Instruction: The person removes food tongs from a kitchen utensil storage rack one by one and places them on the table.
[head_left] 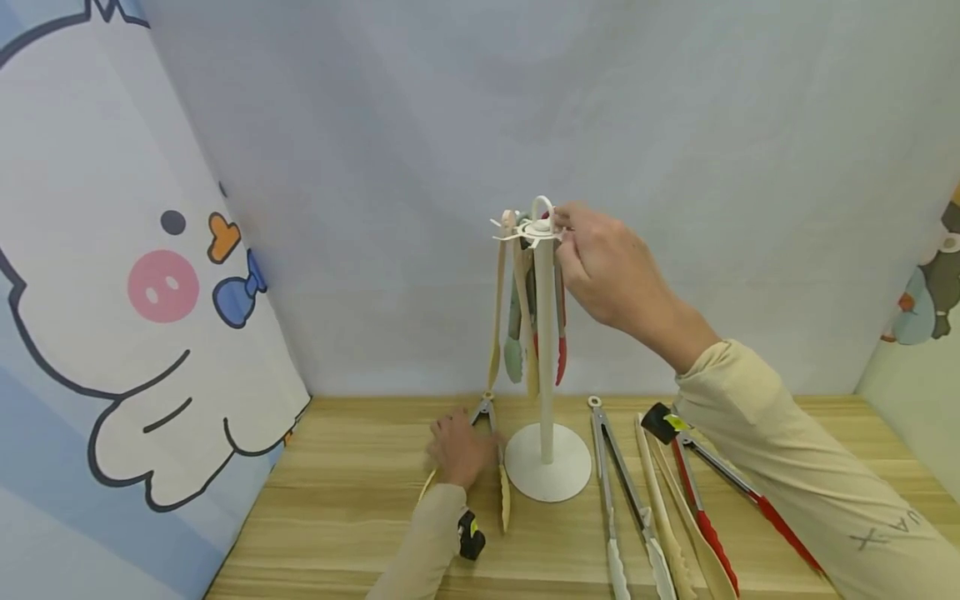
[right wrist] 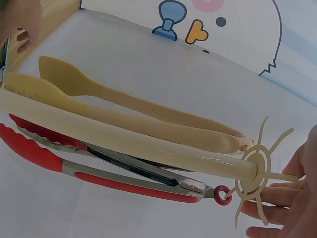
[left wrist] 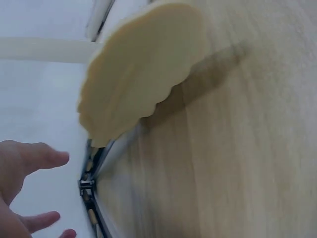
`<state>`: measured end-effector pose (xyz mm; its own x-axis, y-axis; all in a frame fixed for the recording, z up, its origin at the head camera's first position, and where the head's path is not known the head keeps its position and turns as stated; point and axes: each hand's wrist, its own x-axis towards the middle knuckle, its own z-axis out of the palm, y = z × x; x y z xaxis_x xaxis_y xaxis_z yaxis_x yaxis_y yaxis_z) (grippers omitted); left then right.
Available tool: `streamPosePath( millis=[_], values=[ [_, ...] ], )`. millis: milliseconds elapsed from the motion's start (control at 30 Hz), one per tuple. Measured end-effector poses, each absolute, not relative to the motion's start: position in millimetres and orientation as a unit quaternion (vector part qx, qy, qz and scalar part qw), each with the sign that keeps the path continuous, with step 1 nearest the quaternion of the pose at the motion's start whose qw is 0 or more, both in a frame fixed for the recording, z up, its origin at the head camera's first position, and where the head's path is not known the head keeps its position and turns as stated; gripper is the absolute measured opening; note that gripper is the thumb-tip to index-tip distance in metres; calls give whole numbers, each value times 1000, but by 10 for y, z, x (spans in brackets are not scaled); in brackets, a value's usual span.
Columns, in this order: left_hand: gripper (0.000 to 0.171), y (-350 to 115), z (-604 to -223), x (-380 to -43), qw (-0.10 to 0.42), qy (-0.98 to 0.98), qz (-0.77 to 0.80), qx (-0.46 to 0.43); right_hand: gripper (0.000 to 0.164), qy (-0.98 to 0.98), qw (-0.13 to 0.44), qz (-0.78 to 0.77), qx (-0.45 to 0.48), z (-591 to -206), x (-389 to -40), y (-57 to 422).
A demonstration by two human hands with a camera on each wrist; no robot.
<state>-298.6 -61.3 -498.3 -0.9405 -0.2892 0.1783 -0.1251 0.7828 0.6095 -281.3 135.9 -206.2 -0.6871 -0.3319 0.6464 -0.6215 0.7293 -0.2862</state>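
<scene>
A white upright hanging rack (head_left: 547,350) carries a ring of hooks (right wrist: 245,192). My right hand (head_left: 611,262) is at that ring, and its thumb and fingers pinch one hook. Beige tongs (right wrist: 119,122), red-tipped tongs (right wrist: 37,148) and green-tipped tongs (head_left: 513,358) hang from the ring. Low on the left, my left hand (head_left: 459,450) is over metal tongs with yellow tips (head_left: 505,500), which stand spread at the table. The left wrist view shows this hand's fingers parted, apart from the near yellow tip (left wrist: 143,69).
Right of the rack's round base (head_left: 547,487) lie white-tipped tongs (head_left: 615,567), beige tongs (head_left: 671,542) and red-tipped tongs (head_left: 716,546) on the wooden table (head_left: 360,475). My right forearm passes above some of them. A grey backdrop (head_left: 375,250) rises behind.
</scene>
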Motion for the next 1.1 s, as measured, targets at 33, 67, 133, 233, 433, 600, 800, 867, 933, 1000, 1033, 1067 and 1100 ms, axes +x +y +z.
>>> streamPosePath(
  millis=[33, 67, 133, 233, 433, 600, 800, 867, 933, 1000, 1033, 1067, 1100],
  values=[
    [45, -637, -4959, -2983, 138, -927, -331, 107, 35, -884, 286, 255, 269, -2058, -2815, 1354],
    [44, -662, -4935, -2983, 143, -919, -351, 104, 36, -883, 284, 259, 268, -2054, -2817, 1348],
    [42, -708, -4864, -2991, 156, -900, -394, 100, 37, -883, 283, 262, 267, -2037, -2818, 1340],
    [43, -757, -4733, -3003, 172, -877, -438, 100, 37, -887, 282, 253, 265, -2017, -2813, 1339],
    [41, -794, -4455, -2982, 208, -855, -467, 88, 38, -894, 280, 233, 262, -1996, -2806, 1331],
    [34, -791, -4272, -2951, 247, -827, -505, 33, 32, -894, 281, 226, 267, -1970, -2810, 1304],
    [29, -720, -4046, -2887, 284, -796, -532, -43, 31, -900, 282, 203, 262, -1942, -2801, 1295],
    [28, -680, -3964, -2861, 287, -789, -540, -58, 33, -899, 285, 201, 266, -1937, -2804, 1298],
    [28, -639, -3882, -2831, 290, -784, -545, -69, 36, -896, 288, 202, 270, -1934, -2812, 1303],
    [29, -602, -3809, -2802, 289, -779, -551, -77, 38, -894, 290, 204, 275, -1934, -2820, 1310],
    [29, -585, -3777, -2791, 291, -777, -552, -81, 39, -893, 290, 205, 277, -1934, -2823, 1314],
    [30, -570, -3746, -2783, 292, -775, -553, -86, 40, -894, 287, 205, 277, -1934, -2829, 1320],
    [30, -555, -3717, -2778, 294, -775, -552, -90, 41, -894, 285, 206, 278, -1933, -2831, 1326]
  ],
)
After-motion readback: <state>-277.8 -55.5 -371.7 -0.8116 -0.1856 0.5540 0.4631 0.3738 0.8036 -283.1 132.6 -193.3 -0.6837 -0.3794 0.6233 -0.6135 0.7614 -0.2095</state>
